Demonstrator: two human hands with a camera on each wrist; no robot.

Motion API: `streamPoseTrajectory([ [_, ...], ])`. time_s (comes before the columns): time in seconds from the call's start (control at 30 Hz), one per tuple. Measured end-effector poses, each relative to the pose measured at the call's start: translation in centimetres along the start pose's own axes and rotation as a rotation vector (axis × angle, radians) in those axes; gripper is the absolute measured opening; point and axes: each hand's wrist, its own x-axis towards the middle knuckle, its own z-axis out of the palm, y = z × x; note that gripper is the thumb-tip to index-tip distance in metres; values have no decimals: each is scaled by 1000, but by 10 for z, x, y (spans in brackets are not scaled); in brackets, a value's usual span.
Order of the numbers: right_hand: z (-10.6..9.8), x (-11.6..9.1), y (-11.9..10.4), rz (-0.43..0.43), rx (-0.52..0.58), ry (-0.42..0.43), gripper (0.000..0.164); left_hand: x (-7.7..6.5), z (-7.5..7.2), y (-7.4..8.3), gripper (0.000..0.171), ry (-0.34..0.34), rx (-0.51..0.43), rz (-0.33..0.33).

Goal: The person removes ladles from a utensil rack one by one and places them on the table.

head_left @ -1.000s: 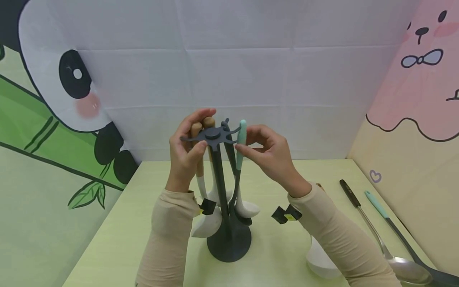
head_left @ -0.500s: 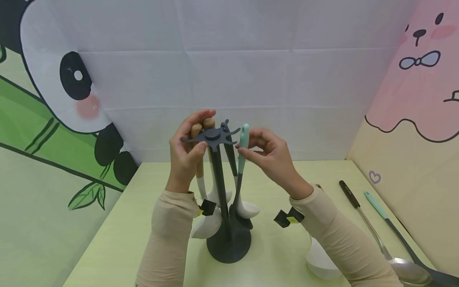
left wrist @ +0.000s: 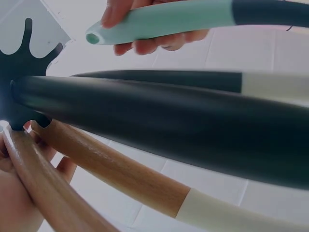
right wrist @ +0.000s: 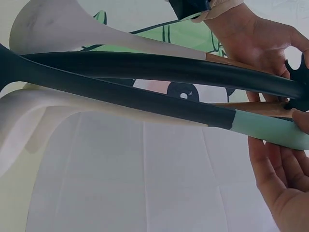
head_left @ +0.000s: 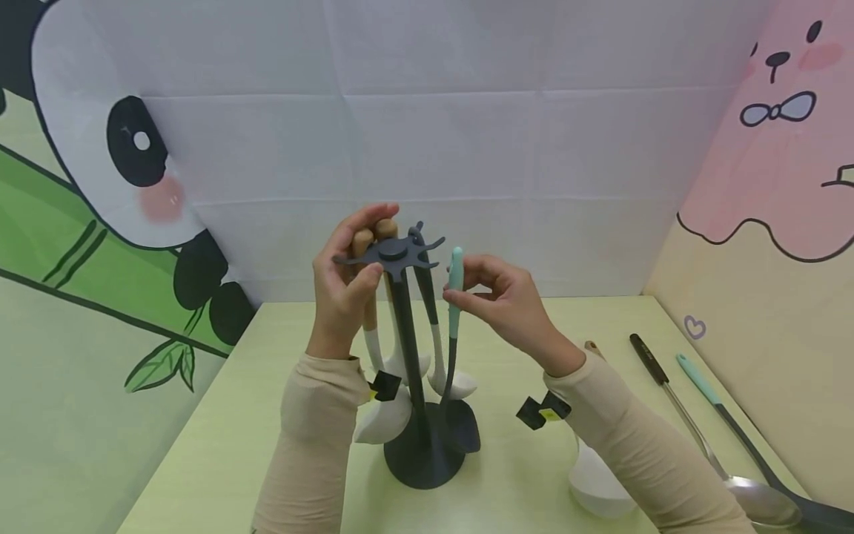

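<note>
My left hand (head_left: 347,282) grips the hooked top of a dark utensil rack (head_left: 394,252), thumb in front and fingers behind two wooden handles hanging there. To the right, my right hand (head_left: 503,300) pinches the mint handle of a spatula (head_left: 456,285) between thumb and fingers. The handle stands nearly upright, apart from the hooks. Its broad dark blade (head_left: 462,426) hangs low in front of the rack's round base. In the left wrist view, the hole in the end of the mint handle (left wrist: 159,21) shows. White-headed utensils (head_left: 387,419) hang around the post.
On the table's right side lie a metal ladle-like utensil with a black handle (head_left: 647,356) and a dark utensil with a mint handle (head_left: 697,378). A white-headed utensil (head_left: 600,482) is partly hidden under my right forearm. A pale cloth wall (head_left: 440,148) stands behind the table.
My right hand has moved the mint-handled spatula right and down, away from the rack's hooks. Its blade has swung lower and rightward. My left hand has stayed at the rack top.
</note>
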Motion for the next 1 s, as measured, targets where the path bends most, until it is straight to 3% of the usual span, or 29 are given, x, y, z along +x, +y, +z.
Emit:
streamPoseTrajectory([
  [0.63, -19, -9, 9, 139, -213, 6, 26, -1, -2, -1, 70, 3, 31, -5],
  [1.0, -34, -13, 13, 163, -282, -55, 21, -1, 1, -1, 70, -7, -35, 0],
])
